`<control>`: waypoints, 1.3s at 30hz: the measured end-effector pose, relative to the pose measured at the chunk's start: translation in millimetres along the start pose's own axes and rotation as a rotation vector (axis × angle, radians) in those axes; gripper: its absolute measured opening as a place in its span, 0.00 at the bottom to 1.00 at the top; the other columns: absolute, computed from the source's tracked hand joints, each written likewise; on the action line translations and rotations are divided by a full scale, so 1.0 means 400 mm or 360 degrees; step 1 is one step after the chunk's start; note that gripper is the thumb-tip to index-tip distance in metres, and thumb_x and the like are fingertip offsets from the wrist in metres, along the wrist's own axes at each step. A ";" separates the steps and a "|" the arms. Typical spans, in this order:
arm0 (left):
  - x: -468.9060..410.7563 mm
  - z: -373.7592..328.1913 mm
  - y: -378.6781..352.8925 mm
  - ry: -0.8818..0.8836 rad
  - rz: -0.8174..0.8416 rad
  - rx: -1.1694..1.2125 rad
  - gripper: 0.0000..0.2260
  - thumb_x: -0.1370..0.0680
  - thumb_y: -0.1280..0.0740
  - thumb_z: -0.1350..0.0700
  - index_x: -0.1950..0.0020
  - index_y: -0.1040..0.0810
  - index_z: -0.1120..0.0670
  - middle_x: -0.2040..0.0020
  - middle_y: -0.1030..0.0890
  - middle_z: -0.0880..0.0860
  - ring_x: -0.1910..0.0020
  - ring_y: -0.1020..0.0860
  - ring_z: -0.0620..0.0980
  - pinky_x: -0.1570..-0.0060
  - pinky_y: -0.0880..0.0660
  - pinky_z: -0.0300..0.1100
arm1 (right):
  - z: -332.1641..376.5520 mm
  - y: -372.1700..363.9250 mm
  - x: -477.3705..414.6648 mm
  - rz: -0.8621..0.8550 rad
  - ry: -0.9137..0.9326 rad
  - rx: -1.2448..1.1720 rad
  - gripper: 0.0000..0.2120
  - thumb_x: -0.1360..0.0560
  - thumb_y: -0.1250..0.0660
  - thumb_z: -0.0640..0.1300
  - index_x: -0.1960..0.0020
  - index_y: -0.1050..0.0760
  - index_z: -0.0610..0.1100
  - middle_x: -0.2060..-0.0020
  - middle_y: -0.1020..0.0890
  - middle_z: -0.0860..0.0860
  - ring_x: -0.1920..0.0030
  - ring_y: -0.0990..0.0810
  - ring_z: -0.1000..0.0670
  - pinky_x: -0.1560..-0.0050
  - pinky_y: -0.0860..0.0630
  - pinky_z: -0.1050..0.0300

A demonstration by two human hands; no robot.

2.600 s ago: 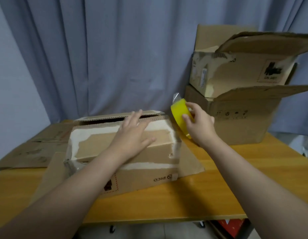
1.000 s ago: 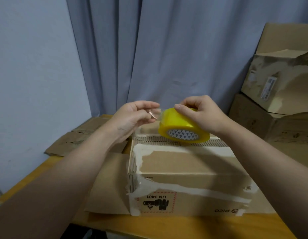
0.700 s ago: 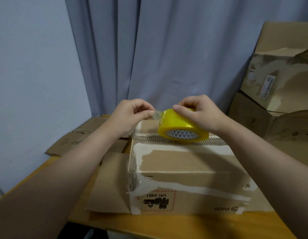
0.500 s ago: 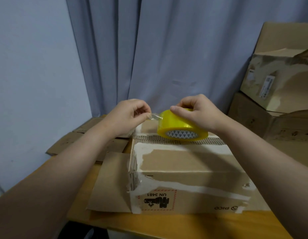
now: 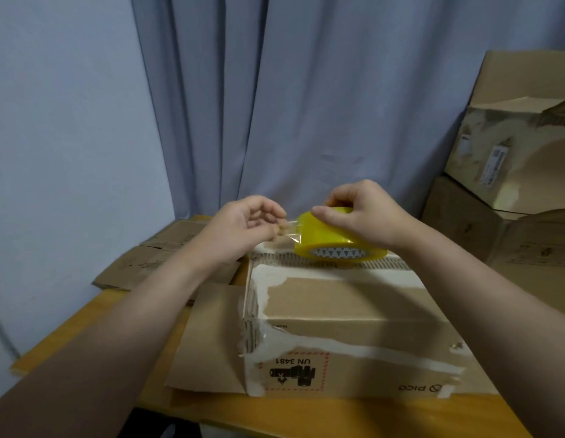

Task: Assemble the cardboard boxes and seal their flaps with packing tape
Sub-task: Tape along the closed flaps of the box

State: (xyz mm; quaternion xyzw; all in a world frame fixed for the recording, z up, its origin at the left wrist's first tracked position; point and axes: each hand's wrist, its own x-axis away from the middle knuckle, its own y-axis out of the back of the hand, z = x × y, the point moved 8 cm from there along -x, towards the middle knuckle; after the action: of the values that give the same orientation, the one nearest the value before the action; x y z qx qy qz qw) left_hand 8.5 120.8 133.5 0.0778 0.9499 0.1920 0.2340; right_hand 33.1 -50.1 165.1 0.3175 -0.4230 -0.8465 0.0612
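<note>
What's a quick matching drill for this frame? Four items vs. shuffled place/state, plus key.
Column A
1. left hand
2. right hand
3. tape roll
4. flattened cardboard

Column B
a. lies flat on the table, left of the box
b. pinches the clear tape end
c. yellow, held above the box's far edge
d. grips the tape roll from above

Pairs: 1-b, 2-d, 3-c, 4-a
</note>
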 end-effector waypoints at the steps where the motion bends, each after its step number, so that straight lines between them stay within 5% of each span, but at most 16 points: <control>1: 0.004 0.007 -0.015 0.0105 0.0065 0.0146 0.11 0.26 0.36 0.72 0.51 0.21 0.57 0.56 0.18 0.54 0.58 0.19 0.45 0.55 0.24 0.33 | 0.003 -0.005 0.000 0.0007 0.0015 0.0029 0.12 0.27 0.31 0.56 0.63 0.22 0.49 0.69 0.21 0.53 0.66 0.24 0.53 0.61 0.25 0.51; 10: 0.022 0.065 -0.031 0.0431 0.0184 0.0901 0.22 0.36 0.39 0.67 0.42 0.24 0.64 0.48 0.18 0.63 0.48 0.18 0.57 0.52 0.20 0.41 | 0.018 -0.023 -0.011 0.0042 0.0068 0.0155 0.14 0.28 0.33 0.59 0.61 0.21 0.49 0.66 0.21 0.53 0.60 0.22 0.50 0.56 0.23 0.48; 13: 0.025 0.069 -0.034 0.0451 0.0083 0.0571 0.13 0.25 0.31 0.59 0.42 0.23 0.63 0.50 0.17 0.61 0.52 0.17 0.51 0.52 0.20 0.39 | 0.014 -0.021 -0.016 0.0036 0.0059 0.0144 0.14 0.29 0.32 0.60 0.63 0.22 0.50 0.68 0.21 0.54 0.62 0.22 0.50 0.57 0.23 0.48; 17: 0.016 0.064 -0.046 0.0463 -0.0136 0.0448 0.05 0.24 0.32 0.61 0.53 0.23 0.64 0.60 0.19 0.59 0.65 0.18 0.44 0.63 0.20 0.34 | 0.025 -0.024 -0.020 0.0045 0.0068 0.0198 0.20 0.34 0.36 0.69 0.64 0.23 0.52 0.68 0.21 0.54 0.63 0.22 0.52 0.58 0.23 0.47; 21: 0.000 0.068 -0.028 0.0433 -0.0371 0.0398 0.06 0.23 0.34 0.65 0.60 0.26 0.60 0.65 0.21 0.57 0.73 0.21 0.41 0.71 0.24 0.30 | 0.006 -0.013 0.016 0.0300 0.0169 0.0225 0.32 0.41 0.32 0.75 0.45 0.24 0.56 0.60 0.22 0.56 0.58 0.23 0.53 0.56 0.27 0.53; 24: -0.004 0.086 -0.020 0.0423 -0.0472 0.0287 0.08 0.23 0.34 0.64 0.62 0.27 0.59 0.66 0.21 0.57 0.73 0.21 0.42 0.71 0.24 0.34 | -0.033 -0.013 0.080 0.0319 0.0278 0.0242 0.47 0.42 0.31 0.74 0.28 0.38 0.56 0.51 0.25 0.56 0.49 0.25 0.55 0.46 0.30 0.57; 27: -0.008 0.095 -0.022 0.0415 -0.0524 0.0288 0.09 0.23 0.34 0.64 0.63 0.28 0.59 0.65 0.22 0.59 0.68 0.21 0.48 0.67 0.22 0.35 | -0.062 -0.055 0.129 0.0382 0.0329 0.0432 0.52 0.39 0.27 0.68 0.24 0.52 0.60 0.40 0.28 0.57 0.39 0.30 0.57 0.41 0.37 0.63; 29: -0.009 0.087 -0.017 0.0394 -0.0591 0.0328 0.09 0.22 0.34 0.64 0.63 0.29 0.59 0.64 0.23 0.59 0.69 0.21 0.46 0.71 0.25 0.30 | -0.079 -0.058 0.138 0.0262 0.0346 0.0469 0.50 0.36 0.23 0.56 0.24 0.50 0.58 0.36 0.28 0.54 0.37 0.30 0.54 0.44 0.40 0.69; 32: -0.011 0.075 -0.012 0.0378 -0.0651 0.0442 0.07 0.21 0.36 0.62 0.59 0.28 0.60 0.62 0.21 0.58 0.71 0.21 0.41 0.69 0.24 0.31 | -0.100 -0.022 0.126 -0.0111 0.0205 -0.0170 0.42 0.35 0.25 0.41 0.29 0.43 0.58 0.40 0.26 0.52 0.42 0.24 0.49 0.46 0.31 0.64; 35: -0.014 0.074 -0.008 0.0453 -0.0706 0.0615 0.05 0.20 0.36 0.61 0.55 0.27 0.62 0.60 0.21 0.58 0.70 0.20 0.43 0.70 0.23 0.32 | -0.089 -0.001 0.112 -0.0499 0.0139 -0.0702 0.35 0.34 0.25 0.41 0.32 0.37 0.54 0.40 0.27 0.54 0.44 0.25 0.58 0.44 0.28 0.65; 39: -0.009 0.077 0.004 0.0558 -0.0675 0.0801 0.07 0.20 0.37 0.60 0.49 0.28 0.64 0.61 0.22 0.59 0.72 0.20 0.46 0.72 0.23 0.34 | -0.017 0.020 0.082 -0.0662 0.0266 -0.0441 0.34 0.36 0.29 0.40 0.33 0.37 0.55 0.38 0.28 0.52 0.39 0.29 0.54 0.38 0.35 0.67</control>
State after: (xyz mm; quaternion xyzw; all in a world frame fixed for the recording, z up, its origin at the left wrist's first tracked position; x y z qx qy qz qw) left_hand 26.4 131.4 110.5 -0.0997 0.9880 -0.0897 0.0760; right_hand 9.8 -71.9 152.0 0.4550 -0.2221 -0.8616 -0.0364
